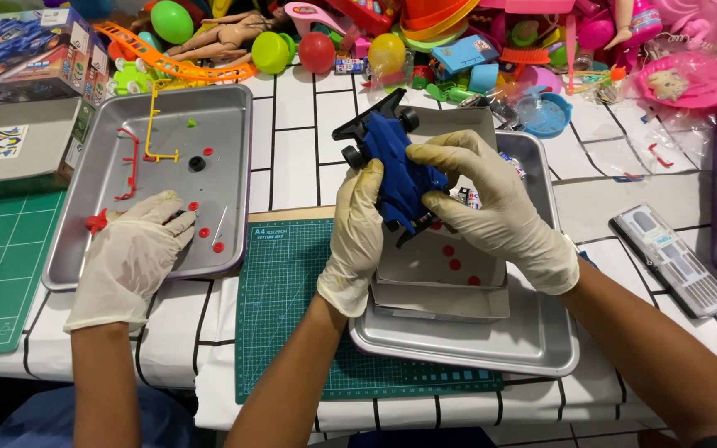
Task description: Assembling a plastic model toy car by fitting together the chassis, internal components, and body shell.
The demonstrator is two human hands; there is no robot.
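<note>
1. Over the right tray (541, 348): blue car (400, 166), tilted and raised clear for handling.
2. Left hand (357, 241) grips its lower side; right hand (491, 207) clamps the top.
3. Co-worker's hand (130, 253) rests spread in the left tray (234, 108), among small red parts (205, 233) kept from rolling.

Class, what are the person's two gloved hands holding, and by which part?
Both hands, left and right, hold the blue plastic toy car by its body's rear sides.

Your table (292, 108), white with black grid lines, carries two metal trays (230, 149), a green cutting mat (284, 307), and toy clutter (425, 41).
</note>
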